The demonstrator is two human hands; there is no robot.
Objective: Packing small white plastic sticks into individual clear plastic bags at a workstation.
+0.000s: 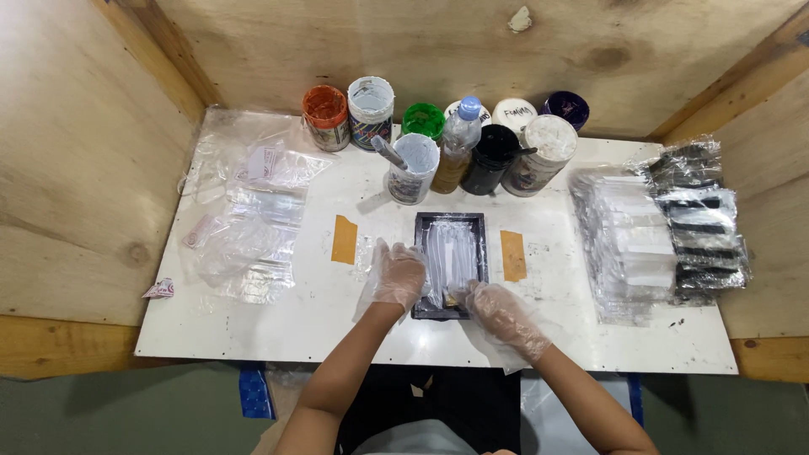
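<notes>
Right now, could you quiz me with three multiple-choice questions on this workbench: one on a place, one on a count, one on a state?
1. Where is the dark tray?
A. between two tan tape strips
B. among the jars
C. on the floor

2. How many tan tape strips lie on the white table?
A. one
B. two
C. four

3. What covers both hands?
A. nothing
B. wool mittens
C. clear plastic gloves

Answers: 1 A, strips flank it. 2 B, one each side. 3 C, the left hand and right hand show glossy film.
</notes>
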